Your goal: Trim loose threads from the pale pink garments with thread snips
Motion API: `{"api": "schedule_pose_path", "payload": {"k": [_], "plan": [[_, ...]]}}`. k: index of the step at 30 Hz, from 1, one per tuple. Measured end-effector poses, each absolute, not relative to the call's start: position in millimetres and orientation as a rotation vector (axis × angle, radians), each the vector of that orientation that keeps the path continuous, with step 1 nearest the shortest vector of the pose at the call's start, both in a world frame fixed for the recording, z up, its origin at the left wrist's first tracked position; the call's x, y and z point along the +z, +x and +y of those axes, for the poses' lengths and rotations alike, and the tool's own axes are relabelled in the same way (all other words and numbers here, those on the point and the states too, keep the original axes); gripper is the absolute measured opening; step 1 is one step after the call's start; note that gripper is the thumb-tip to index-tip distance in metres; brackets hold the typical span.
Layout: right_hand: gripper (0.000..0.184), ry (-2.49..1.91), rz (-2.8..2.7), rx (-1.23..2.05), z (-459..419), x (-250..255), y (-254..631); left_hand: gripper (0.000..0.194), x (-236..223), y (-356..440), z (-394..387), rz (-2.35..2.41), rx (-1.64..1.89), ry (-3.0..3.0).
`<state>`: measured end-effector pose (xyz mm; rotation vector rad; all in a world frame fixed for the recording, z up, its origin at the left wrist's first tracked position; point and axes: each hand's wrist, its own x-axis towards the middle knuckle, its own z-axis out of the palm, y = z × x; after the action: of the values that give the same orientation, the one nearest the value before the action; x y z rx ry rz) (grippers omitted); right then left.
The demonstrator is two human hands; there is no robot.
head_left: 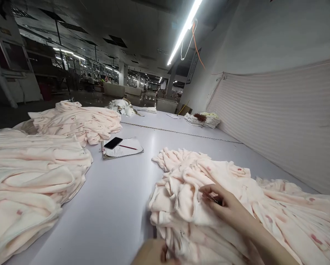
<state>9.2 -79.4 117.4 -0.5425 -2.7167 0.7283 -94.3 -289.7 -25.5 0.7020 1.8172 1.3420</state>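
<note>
A heaped pile of pale pink, soft fleece-like garments (189,221) with small red prints lies in front of me on the right. Over its upper middle rests my right hand (221,202), fingers curled together against the cloth. A small dark thing shows between those fingers, too hidden to name. My left hand (154,252) is at the bottom edge of the view, beside the pile's near left side. It is blurred and partly cut off; its fingers seem bent toward the cloth, but their grip is unclear.
More pale pink fabric (38,176) is heaped on the left, with another heap (79,119) behind. A black phone (113,142) and a red pencil (128,147) lie on a clipped paper pad (126,150). Paper stacks (194,119) stand at the back beside a striped cloth (281,121).
</note>
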Motion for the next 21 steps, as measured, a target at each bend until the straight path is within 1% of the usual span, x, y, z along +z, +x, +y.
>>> {"api": "schedule_pose_path", "payload": {"k": [1, 3, 4, 5, 6, 7, 8, 12, 13, 17, 21], "plan": [[0.018, -0.582, -2.689, 0.729, -80, 118, 5, 0.013, -13, -107, -291, 1.915, 1.331, 0.761], [0.021, -0.728, -2.619, 0.548, -80, 115, -6, 0.008, 16, -131, -279, 2.113, 1.594, 0.763], [0.023, -0.804, -2.591, 0.399, -79, 113, -13, 0.012, 31, -140, -267, 2.093, 1.773, 0.774], [0.023, -0.865, -2.572, 0.247, -77, 110, -19, 0.022, 44, -147, -251, 1.992, 1.926, 0.792], [0.021, -0.903, -2.569, 0.118, -75, 107, -25, 0.031, 55, -152, -232, 1.853, 2.007, 0.805], [0.018, -0.915, -2.575, 0.027, -73, 105, -30, 0.034, 63, -156, -214, 1.728, 2.023, 0.807], [0.016, -0.904, -2.591, -0.021, -71, 103, -34, 0.033, 69, -158, -196, 1.672, 2.01, 0.817], [0.012, -0.874, -2.532, -0.068, -62, 104, -42, 0.007, 71, -161, -153, 1.498, 1.862, 0.844], [0.011, -0.883, -2.506, -0.074, -60, 105, -42, 0.008, 69, -161, -151, 1.446, 1.826, 0.839], [0.007, -0.891, -2.527, -0.028, -54, 112, -40, 0.02, 65, -161, -155, 1.253, 1.752, 0.786], [0.016, -0.796, -2.627, 0.167, -63, 118, -32, 0.024, 66, -162, -157, 1.156, 1.742, 0.746]]}}
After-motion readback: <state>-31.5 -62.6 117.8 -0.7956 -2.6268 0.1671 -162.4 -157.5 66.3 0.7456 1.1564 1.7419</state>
